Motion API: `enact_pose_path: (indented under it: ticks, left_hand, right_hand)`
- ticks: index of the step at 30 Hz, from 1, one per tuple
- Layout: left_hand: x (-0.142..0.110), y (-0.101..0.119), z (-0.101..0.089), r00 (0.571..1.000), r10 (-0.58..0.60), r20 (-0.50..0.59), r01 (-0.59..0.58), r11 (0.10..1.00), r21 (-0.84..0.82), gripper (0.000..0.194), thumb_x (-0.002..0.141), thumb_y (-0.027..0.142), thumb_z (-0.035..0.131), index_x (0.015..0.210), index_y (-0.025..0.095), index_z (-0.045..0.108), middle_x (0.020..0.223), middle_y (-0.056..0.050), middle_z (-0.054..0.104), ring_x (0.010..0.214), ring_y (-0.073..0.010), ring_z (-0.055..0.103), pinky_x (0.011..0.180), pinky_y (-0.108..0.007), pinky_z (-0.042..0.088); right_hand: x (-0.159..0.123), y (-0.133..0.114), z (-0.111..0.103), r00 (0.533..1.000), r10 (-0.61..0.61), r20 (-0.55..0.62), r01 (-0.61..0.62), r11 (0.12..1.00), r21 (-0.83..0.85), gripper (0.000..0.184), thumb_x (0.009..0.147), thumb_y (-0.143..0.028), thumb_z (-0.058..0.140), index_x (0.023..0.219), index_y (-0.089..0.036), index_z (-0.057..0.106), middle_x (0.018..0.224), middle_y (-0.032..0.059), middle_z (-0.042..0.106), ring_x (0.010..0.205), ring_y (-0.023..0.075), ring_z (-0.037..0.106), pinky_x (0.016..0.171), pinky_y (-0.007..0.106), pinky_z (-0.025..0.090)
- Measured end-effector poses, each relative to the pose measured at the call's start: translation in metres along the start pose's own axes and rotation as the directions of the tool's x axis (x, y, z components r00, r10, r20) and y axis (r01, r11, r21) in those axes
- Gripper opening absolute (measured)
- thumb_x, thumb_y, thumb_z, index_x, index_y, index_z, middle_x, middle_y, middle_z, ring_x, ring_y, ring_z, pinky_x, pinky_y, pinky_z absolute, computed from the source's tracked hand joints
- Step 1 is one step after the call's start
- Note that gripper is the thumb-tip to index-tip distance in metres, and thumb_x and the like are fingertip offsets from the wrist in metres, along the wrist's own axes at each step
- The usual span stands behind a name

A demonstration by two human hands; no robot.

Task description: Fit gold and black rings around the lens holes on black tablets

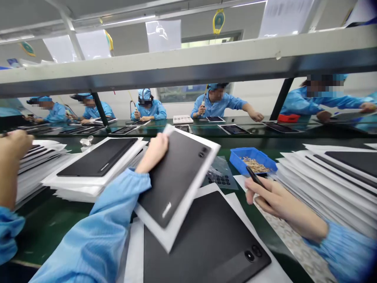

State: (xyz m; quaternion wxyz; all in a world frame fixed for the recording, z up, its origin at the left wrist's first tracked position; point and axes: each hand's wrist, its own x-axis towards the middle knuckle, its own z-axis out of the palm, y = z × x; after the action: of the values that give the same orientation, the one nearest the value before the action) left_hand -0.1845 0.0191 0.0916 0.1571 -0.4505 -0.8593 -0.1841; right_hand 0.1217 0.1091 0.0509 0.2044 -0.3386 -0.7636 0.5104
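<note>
The left hand [152,151] is gripping a dark tablet [173,177] on its white backing sheet [156,222] upright at center frame, apart from the right hand [273,198] pinching a slim black stylus [255,177], while a tall sheeted stack [330,184] is standing at right and another tablet [206,239] is lying flat at bottom center.

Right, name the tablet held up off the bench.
The dark tablet on white backing, held tilted in the left hand; the others lie flat or stacked.

Black tablet [173,177] (white foam edging [188,200])
</note>
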Motion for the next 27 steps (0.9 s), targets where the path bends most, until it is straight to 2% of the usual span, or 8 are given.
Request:
enact_pose_path:
  ticks: [5, 11, 15, 18, 19, 21, 24, 27]
  left_hand:
    - [0.023, -0.055, 0.026, 0.959, -0.273, 0.078, 0.261, 0.955, 0.142, 0.032, 0.09, 0.031, 0.056, 0.117, 0.013, 0.054, 0.115, -0.01, 0.056, 0.097, -0.0213, 0.059, 0.081, -0.04, 0.051]
    - [0.013, -0.064, 0.062, 0.9, -0.385, 0.203, 0.327, 0.906, 0.268, 0.031, 0.091, 0.03, 0.056, 0.117, 0.013, 0.054, 0.115, -0.01, 0.056, 0.097, -0.0212, 0.059, 0.081, -0.04, 0.051]
    - [0.022, -0.039, 0.049, 0.934, -0.223, 0.279, 0.138, 0.946, 0.292, 0.031, 0.091, 0.03, 0.055, 0.117, 0.014, 0.053, 0.117, -0.01, 0.056, 0.1, -0.0224, 0.058, 0.083, -0.043, 0.05]
    - [0.013, 0.014, 0.041, 0.929, 0.139, 0.343, -0.207, 0.964, 0.168, 0.027, 0.091, 0.027, 0.054, 0.114, 0.013, 0.055, 0.115, -0.01, 0.057, 0.105, -0.0243, 0.056, 0.09, -0.047, 0.045]
    - [0.004, 0.037, 0.042, 0.884, 0.298, 0.36, -0.351, 0.932, 0.089, 0.025, 0.092, 0.027, 0.052, 0.112, 0.012, 0.057, 0.114, -0.01, 0.059, 0.107, -0.0245, 0.055, 0.094, -0.047, 0.043]
    - [-0.022, 0.085, 0.05, 0.714, 0.606, 0.351, -0.614, 0.783, -0.102, 0.027, 0.094, 0.029, 0.046, 0.113, 0.014, 0.058, 0.115, -0.009, 0.059, 0.113, -0.0214, 0.052, 0.1, -0.037, 0.038]
    - [-0.061, 0.144, 0.075, 0.458, 0.853, 0.251, -0.809, 0.517, -0.28, 0.03, 0.09, 0.036, 0.054, 0.115, 0.019, 0.058, 0.122, -0.005, 0.057, 0.117, -0.0183, 0.048, 0.103, -0.03, 0.036]
    - [-0.08, 0.167, 0.096, 0.401, 0.905, 0.14, -0.85, 0.425, -0.311, 0.03, 0.092, 0.033, 0.053, 0.117, 0.018, 0.056, 0.127, -0.009, 0.053, 0.118, -0.0228, 0.048, 0.1, -0.042, 0.04]
  right_hand:
    - [-0.021, 0.019, -0.008, 0.997, 0.059, 0.049, -0.06, 0.998, 0.016, 0.052, 0.08, -0.063, 0.049, 0.057, -0.017, 0.05, 0.041, -0.0104, 0.021, 0.04, 0.0045, 0.014, 0.041, 0.021, 0.011]
    - [-0.038, 0.034, -0.011, 0.991, 0.132, 0.009, -0.132, 0.986, 0.098, 0.052, 0.075, -0.064, 0.055, 0.059, -0.014, 0.059, 0.036, -0.0048, 0.04, 0.031, 0.0033, 0.028, 0.035, 0.018, 0.022]
    - [-0.038, 0.048, -0.033, 0.967, 0.13, -0.218, -0.1, 0.984, 0.146, 0.06, 0.076, -0.067, 0.05, 0.057, -0.011, 0.063, 0.046, 0.0056, 0.059, 0.038, 0.0104, 0.054, 0.038, 0.019, 0.043]
    - [-0.023, 0.064, -0.049, 0.914, 0.18, -0.364, -0.087, 0.963, 0.257, 0.057, 0.08, -0.062, 0.05, 0.055, -0.012, 0.06, 0.043, 0.0049, 0.057, 0.033, 0.0111, 0.054, 0.031, 0.019, 0.043]
    - [-0.015, 0.071, -0.052, 0.901, 0.19, -0.39, -0.075, 0.954, 0.291, 0.053, 0.082, -0.058, 0.051, 0.057, -0.013, 0.059, 0.045, 0.005, 0.059, 0.034, 0.012, 0.056, 0.033, 0.02, 0.047]
    - [0.005, 0.083, -0.053, 0.888, 0.17, -0.427, -0.033, 0.95, 0.311, 0.039, 0.082, -0.048, 0.058, 0.063, -0.014, 0.059, 0.053, 0.0063, 0.064, 0.047, 0.0152, 0.064, 0.046, 0.023, 0.056]
    - [0.035, 0.103, -0.047, 0.873, 0.102, -0.476, 0.034, 0.962, 0.269, 0.026, 0.08, -0.039, 0.064, 0.071, -0.015, 0.058, 0.065, 0.0063, 0.068, 0.062, 0.0188, 0.07, 0.061, 0.029, 0.06]
    - [0.054, 0.121, -0.044, 0.844, 0.038, -0.535, 0.082, 0.976, 0.199, 0.026, 0.079, -0.042, 0.062, 0.074, -0.017, 0.055, 0.065, 0.0049, 0.069, 0.061, 0.0208, 0.07, 0.06, 0.034, 0.06]
